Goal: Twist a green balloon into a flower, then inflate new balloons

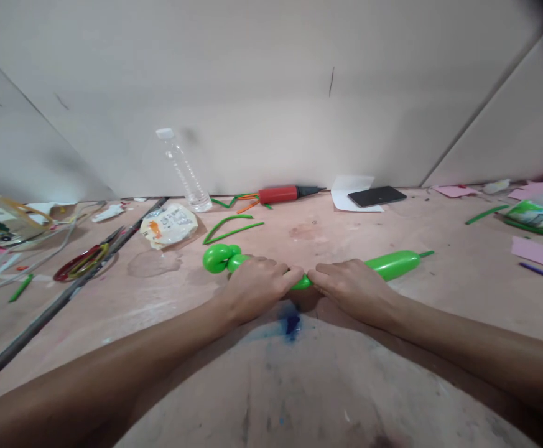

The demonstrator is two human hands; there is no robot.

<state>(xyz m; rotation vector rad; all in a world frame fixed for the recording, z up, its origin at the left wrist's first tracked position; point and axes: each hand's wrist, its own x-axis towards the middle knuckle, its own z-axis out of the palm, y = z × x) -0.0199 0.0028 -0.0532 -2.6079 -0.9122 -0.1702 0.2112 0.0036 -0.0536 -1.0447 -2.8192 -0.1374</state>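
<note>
Centrally in my feed, I see a green balloon over a pinkish table, its left end twisted into round bubbles. The left hand grasps it beside those bubbles; the right hand grips it with curled fingers. Beyond lie a green strip, a red pump and a dark phone on white paper.

Your left forearm slants in from the lower left, bare | your right forearm mirrors it from the lower right, also bare | your left hand is back up, fingers curled in a grip | your right hand matches it, fingers bent inward (nearly meeting the left's at mid-view).
</note>
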